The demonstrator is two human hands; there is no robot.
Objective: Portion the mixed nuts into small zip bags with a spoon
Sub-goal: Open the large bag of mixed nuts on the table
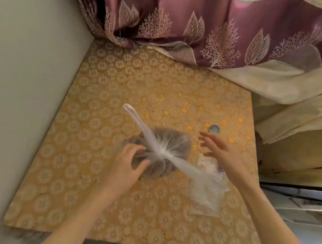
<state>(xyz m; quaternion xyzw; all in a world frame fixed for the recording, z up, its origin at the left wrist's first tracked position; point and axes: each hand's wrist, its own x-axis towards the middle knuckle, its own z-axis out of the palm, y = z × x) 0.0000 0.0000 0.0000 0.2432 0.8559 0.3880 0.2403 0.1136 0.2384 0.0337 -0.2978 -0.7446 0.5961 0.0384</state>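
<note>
A tied white plastic bag of mixed nuts (pixel 172 142) lies in the middle of the table (pixel 104 102), its two handles stretched to the upper left and lower right. My left hand (pixel 127 167) rests on the bag's left side, fingers curled against the plastic. My right hand (pixel 223 151) hovers to the right of the bag with spread, relaxed fingers and holds nothing. A stack of clear small zip bags (pixel 206 200) lies at the right, below my right hand. No spoon is visible.
A small round metallic lid (pixel 214 128) sits beyond my right hand. A grey wall (pixel 25 72) borders the table's left side. A purple leaf-patterned curtain (pixel 202 28) and cream cloth (pixel 286 89) hang over the far and right edges.
</note>
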